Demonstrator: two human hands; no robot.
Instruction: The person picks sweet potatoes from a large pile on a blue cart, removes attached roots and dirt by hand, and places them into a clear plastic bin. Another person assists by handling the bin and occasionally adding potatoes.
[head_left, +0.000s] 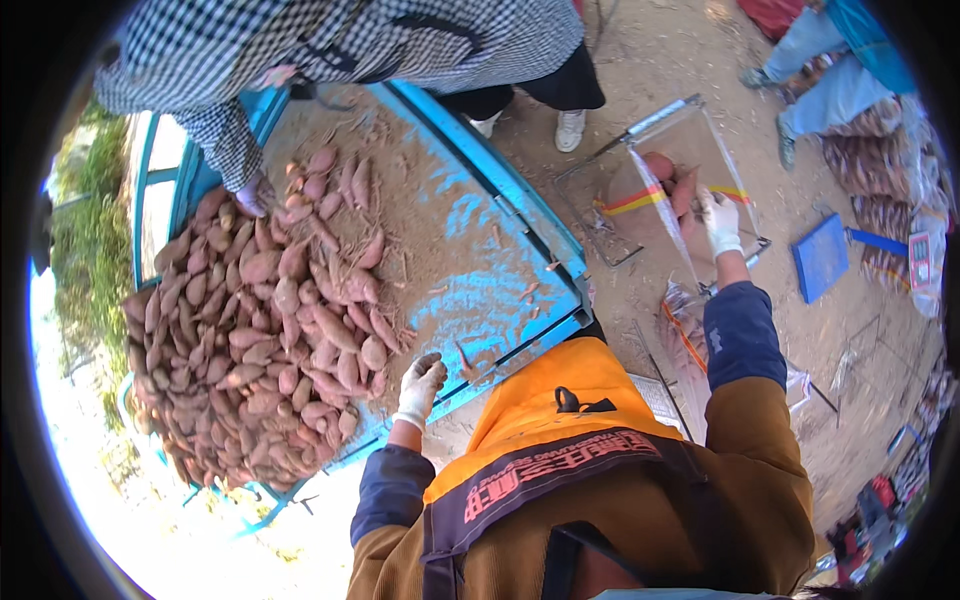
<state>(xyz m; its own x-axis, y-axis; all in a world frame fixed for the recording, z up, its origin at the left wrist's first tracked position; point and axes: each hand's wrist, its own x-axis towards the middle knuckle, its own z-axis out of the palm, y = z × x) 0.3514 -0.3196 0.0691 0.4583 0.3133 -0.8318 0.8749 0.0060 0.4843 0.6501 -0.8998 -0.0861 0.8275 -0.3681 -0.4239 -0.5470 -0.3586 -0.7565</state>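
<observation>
A large heap of sweet potatoes lies on the blue metal truck bed. My left hand, in a whitish glove with soiled fingertips, is over the bed's near edge, just right of the heap; whether its curled fingers hold anything, I cannot tell. My right hand, gloved in white, reaches into the mouth of a clear plastic bag with a red and yellow band, stretched on a metal frame. Several sweet potatoes are in the bag, beside my right fingers. Whether these fingers grip one is unclear.
Across the bed a co-worker in a checked coat has a hand at the heap. A blue platform scale stands on the dirt at right, near filled bags and another seated person. More bags lie by my right arm.
</observation>
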